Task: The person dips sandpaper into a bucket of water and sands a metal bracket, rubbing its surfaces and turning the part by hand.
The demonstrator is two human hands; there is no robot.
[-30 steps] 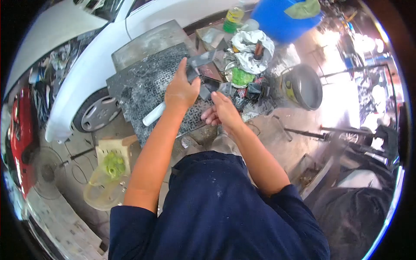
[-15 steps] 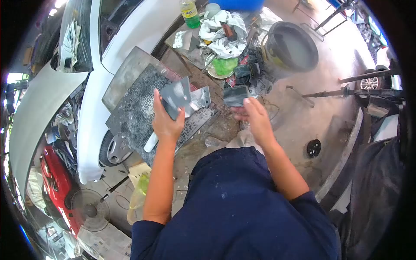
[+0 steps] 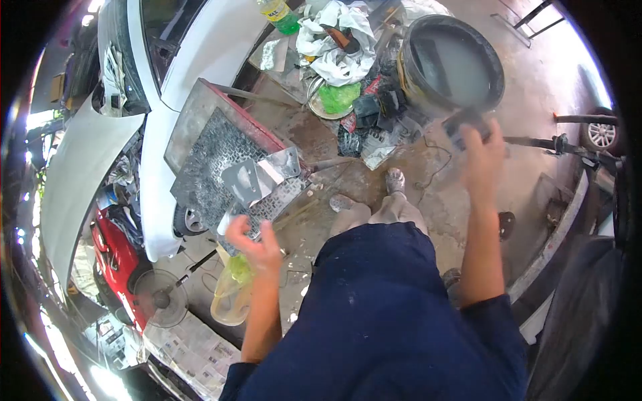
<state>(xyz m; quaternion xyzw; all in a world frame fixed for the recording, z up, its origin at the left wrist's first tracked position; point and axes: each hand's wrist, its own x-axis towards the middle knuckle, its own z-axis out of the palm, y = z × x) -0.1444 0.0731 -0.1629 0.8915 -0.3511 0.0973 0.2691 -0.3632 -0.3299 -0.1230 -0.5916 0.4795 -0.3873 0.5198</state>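
Observation:
My left hand [image 3: 257,248] is near the lower edge of the dark, speckled board [image 3: 214,154], fingers apart and holding nothing. On that board lies a flat grey plate [image 3: 241,182] with a pale smear. Beside it is a shiny metal piece with holes [image 3: 286,162]. A white handle-like end [image 3: 226,222] shows just beyond my left fingers. Blurred by motion, my right hand [image 3: 483,157] grips a dark piece of sandpaper [image 3: 463,125] at the near rim of a large dark bucket [image 3: 409,70] of cloudy water.
White crumpled cloth [image 3: 338,50], a green pad [image 3: 338,98] and a bottle of green liquid [image 3: 279,17] sit beyond the board. A white car body [image 3: 194,60] stands at left. Lower left are a fan [image 3: 160,299] and a yellowish plastic basket [image 3: 231,301]. Metal stand bars extend at right.
My left hand has let go of the grey plate, which now lies on the board, and drawn back towards me. My right hand has carried the sandpaper rightwards to the bucket.

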